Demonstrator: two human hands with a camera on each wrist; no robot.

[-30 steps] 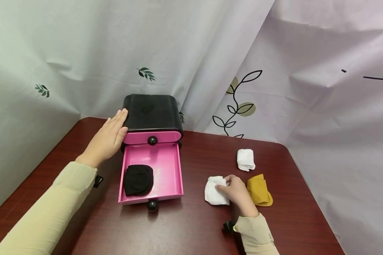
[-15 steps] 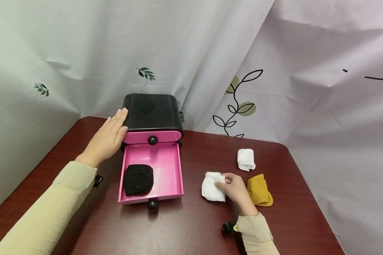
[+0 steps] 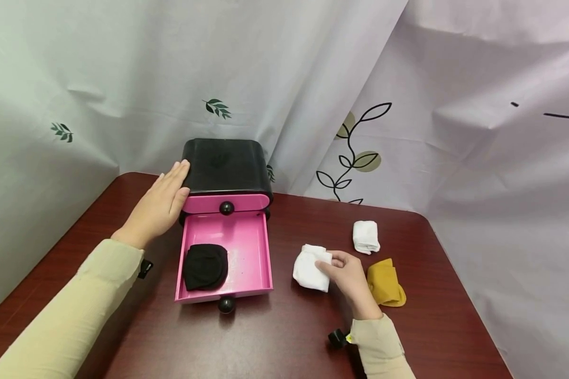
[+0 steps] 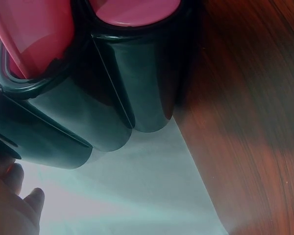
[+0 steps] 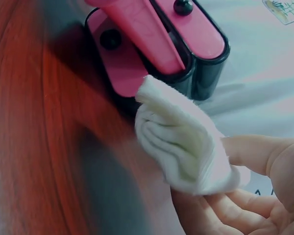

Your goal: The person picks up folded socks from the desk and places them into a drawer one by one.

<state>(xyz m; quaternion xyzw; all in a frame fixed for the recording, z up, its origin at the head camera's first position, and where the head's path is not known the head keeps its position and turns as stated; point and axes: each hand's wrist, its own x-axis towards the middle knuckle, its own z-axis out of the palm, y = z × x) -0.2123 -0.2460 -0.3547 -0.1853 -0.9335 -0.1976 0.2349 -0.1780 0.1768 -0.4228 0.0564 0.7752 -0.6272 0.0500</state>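
Observation:
My right hand [image 3: 348, 276] pinches a folded white sock [image 3: 308, 269] between thumb and fingers. In the right wrist view the sock [image 5: 179, 139] shows its rolled layers, with its shadow on the table beneath. My left hand [image 3: 156, 208] lies with straight fingers along the left side of a black drawer cabinet [image 3: 225, 166]. The cabinet's pink drawer [image 3: 246, 242] is pulled out, and a folded black sock [image 3: 206, 267] lies in its left part. In the left wrist view, the left fingertips [image 4: 34, 198] appear at the lower left, beside the cabinet's stacked dark shells [image 4: 83, 115].
Right of the right hand lies a folded mustard sock [image 3: 385, 283]. Another folded white sock [image 3: 365, 237] sits farther back on the dark red table [image 3: 275, 337]. A pale printed curtain [image 3: 294, 79] hangs behind. The drawer's black knob [image 3: 226, 305] juts toward the front.
My right hand has carried the white sock up off its spot and slightly left, toward the drawer. The left hand keeps its place on the cabinet.

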